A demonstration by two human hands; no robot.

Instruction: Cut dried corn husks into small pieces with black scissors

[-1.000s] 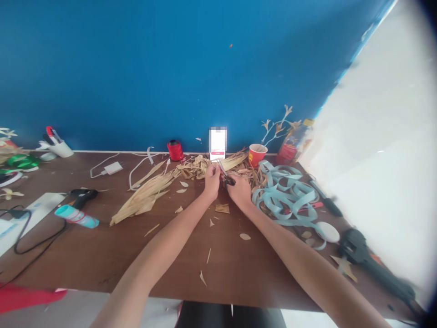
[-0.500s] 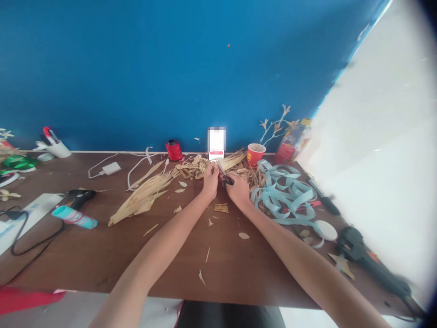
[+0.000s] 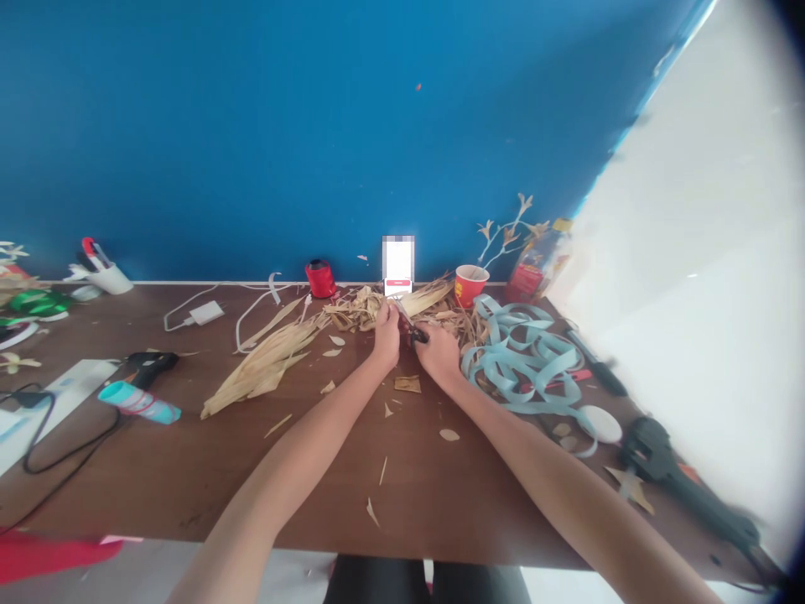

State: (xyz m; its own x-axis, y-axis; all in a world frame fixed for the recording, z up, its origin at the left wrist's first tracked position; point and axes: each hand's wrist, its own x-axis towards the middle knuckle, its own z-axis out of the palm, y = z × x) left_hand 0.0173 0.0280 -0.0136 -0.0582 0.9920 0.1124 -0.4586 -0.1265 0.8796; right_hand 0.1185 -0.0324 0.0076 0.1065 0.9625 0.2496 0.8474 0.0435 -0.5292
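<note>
My right hand [image 3: 438,348] is closed round the black handles of a pair of scissors [image 3: 419,335], whose blades point up and left toward my left hand. Just beside the blades, my left hand [image 3: 387,337] is closed with its thumb and fingers pinched together. What lies in that pinch is too small and hidden to name. Behind both hands spreads a heap of dried husk scraps [image 3: 358,309]. A bundle of long, pale dried husks [image 3: 264,365] lies to the left of my left arm.
A lit phone [image 3: 398,267] leans on the blue wall, between a red spool [image 3: 320,278] and a red paper cup [image 3: 471,285]. Tangled light-blue ribbon [image 3: 528,356] and a black glue gun [image 3: 685,478] lie right; a power strip [image 3: 56,411] and turquoise roll [image 3: 139,402] lie left.
Both hands keep nearly the same place, with the scissors still in the right. The view has shifted very slightly, and my legs below the table edge now show a gap.
</note>
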